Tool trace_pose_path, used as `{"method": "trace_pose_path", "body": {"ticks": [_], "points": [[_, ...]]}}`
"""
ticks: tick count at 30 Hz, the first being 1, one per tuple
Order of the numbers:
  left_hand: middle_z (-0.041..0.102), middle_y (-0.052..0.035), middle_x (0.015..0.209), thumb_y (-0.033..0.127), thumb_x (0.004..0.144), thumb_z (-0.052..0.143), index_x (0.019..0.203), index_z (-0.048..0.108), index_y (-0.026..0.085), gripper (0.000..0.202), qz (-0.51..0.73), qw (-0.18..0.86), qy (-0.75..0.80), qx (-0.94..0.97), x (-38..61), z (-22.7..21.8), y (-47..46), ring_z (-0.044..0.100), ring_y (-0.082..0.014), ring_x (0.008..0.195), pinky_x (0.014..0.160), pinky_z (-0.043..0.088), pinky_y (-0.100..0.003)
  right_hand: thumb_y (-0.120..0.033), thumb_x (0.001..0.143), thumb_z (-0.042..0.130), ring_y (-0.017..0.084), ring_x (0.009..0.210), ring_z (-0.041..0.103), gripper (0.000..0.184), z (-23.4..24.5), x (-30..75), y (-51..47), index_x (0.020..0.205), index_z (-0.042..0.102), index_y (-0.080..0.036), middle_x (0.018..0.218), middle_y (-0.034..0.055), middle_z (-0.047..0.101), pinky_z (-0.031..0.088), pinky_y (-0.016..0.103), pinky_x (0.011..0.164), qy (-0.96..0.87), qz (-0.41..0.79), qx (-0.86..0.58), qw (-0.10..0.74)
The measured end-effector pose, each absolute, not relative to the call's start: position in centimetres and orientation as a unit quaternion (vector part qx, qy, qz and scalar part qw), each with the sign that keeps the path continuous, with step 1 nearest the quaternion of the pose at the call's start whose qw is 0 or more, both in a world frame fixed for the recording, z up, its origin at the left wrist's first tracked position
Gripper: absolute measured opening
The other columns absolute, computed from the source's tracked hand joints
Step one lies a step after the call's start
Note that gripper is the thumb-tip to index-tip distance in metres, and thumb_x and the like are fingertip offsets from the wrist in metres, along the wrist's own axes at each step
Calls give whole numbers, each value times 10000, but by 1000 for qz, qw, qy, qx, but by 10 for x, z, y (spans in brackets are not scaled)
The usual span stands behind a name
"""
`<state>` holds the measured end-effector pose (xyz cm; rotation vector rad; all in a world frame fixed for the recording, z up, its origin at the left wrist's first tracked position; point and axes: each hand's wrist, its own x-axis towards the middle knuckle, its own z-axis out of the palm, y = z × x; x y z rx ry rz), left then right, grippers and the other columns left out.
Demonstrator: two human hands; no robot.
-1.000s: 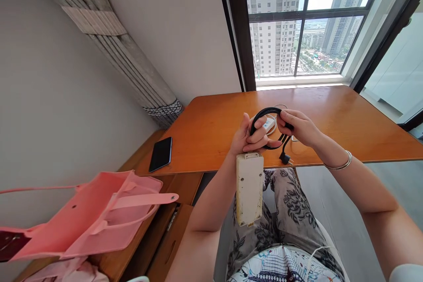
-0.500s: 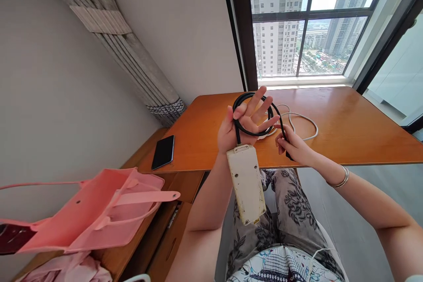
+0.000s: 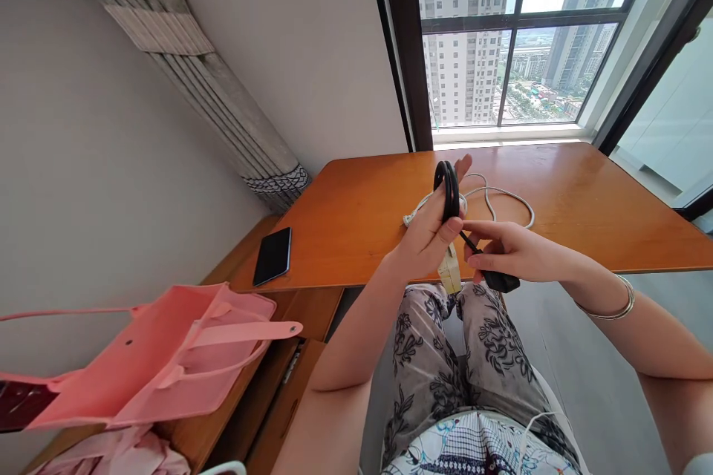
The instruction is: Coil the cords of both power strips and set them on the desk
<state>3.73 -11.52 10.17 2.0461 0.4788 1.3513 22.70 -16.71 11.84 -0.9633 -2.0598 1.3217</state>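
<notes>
The left hand (image 3: 430,237) has its fingers straight and pointing up through the coil of black cord (image 3: 448,189), so the turns sit around them; the fingertips clear the top. Whether those fingers are pressed together I cannot tell from this angle. The thumb lies by the lower end of the coil. The right hand (image 3: 504,258), just beside the coil on its right, has its fingers and thumb pinching the black plug (image 3: 502,281), and a short length of cord runs slantwise from there up to the coil. A pale block (image 3: 450,272) hangs below the coil, tilted and partly hidden by the hands.

Thin silvery bracelets (image 3: 607,316) circle the wrist to the right of the coil. Beyond the coil and to its right, a white cord (image 3: 532,217) lies in loose loops on the wooden counter (image 3: 356,215). Well to the left of the coil, a dark phone (image 3: 272,256) lies flat near the counter's front edge. Farther left and nearer than the coil stands an open pink bag (image 3: 167,356). Patterned trousers (image 3: 434,371) show below the coil, and a large window (image 3: 518,20) rises behind it.
</notes>
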Motion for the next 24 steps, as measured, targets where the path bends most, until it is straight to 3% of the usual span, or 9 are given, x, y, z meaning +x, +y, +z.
{"method": "trace_pose_path", "body": {"ticks": [3, 6, 8, 11, 13, 16, 18, 21, 24], "points": [[484, -161, 1525, 611, 967, 379, 1151, 647, 203, 521, 413, 160, 152, 884, 39, 108, -117, 269, -309, 1526, 1239, 243, -548, -468, 894, 669, 168, 835, 729, 623, 124, 230, -168, 1424, 469, -210, 1098, 75, 673, 605, 297, 722, -670, 629, -280, 278], [472, -212, 1520, 570, 999, 314, 1273, 581, 158, 563, 380, 66, 174, 906, 40, 112, -119, 237, -341, 1534, 1226, 165, -632, -459, 873, 710, 179, 901, 729, 652, 123, 234, -172, 1425, 453, -225, 1177, 94, 664, 622, 354, 818, -625, 665, -278, 301], [538, -203, 1461, 548, 1010, 304, 1262, 579, 173, 529, 371, 41, 191, 908, 39, 112, -120, 315, -344, 1501, 1209, 160, -662, -432, 869, 723, 185, 983, 709, 643, 122, 238, -178, 1419, 449, -242, 1282, 113, 627, 617, 374, 874, -613, 644, -301, 346], [707, -134, 1198, 511, 1025, 299, 1197, 589, 201, 458, 366, 49, 202, 907, 36, 111, -117, 589, -298, 1280, 1212, 144, -664, -406, 851, 746, 210, 1140, 646, 650, 125, 242, -188, 1408, 432, -288, 1441, 122, 519, 620, 368, 889, -595, 591, -330, 433], [741, -66, 918, 498, 1028, 307, 1123, 597, 198, 428, 372, 80, 206, 902, 33, 109, -115, 707, -243, 983, 1221, 163, -633, -402, 825, 771, 231, 1185, 626, 683, 127, 242, -194, 1404, 420, -315, 1500, 117, 454, 638, 357, 846, -587, 577, -328, 464], [641, 10, 646, 523, 1014, 354, 1034, 607, 199, 411, 391, 166, 212, 880, 31, 107, -112, 663, -192, 694, 1144, 367, -539, -391, 787, 799, 254, 1228, 608, 710, 128, 240, -198, 1388, 427, -335, 1535, 105, 409, 650, 338, 812, -581, 567, -311, 494], [610, 18, 616, 565, 984, 414, 1036, 620, 197, 425, 399, 268, 212, 851, 31, 106, -112, 619, -173, 605, 923, 532, -430, -408, 789, 787, 264, 1233, 612, 686, 128, 238, -198, 1376, 441, -334, 1528, 100, 423, 649, 351, 823, -578, 565, -298, 507], [616, 11, 616, 597, 867, 615, 1073, 647, 182, 464, 385, 464, 199, 772, 30, 106, -112, 576, -154, 502, 581, 500, -302, -458, 811, 744, 266, 1159, 663, 620, 128, 236, -194, 1350, 470, -323, 1489, 94, 482, 644, 394, 842, -575, 562, -289, 519], [648, 2, 665, 432, 684, 846, 1091, 678, 175, 510, 355, 580, 193, 708, 29, 110, -113, 596, -161, 522, 523, 447, -274, -488, 805, 736, 257, 1080, 696, 589, 131, 232, -191, 1313, 493, -314, 1464, 94, 517, 645, 396, 804, -577, 542, -307, 529]]}}
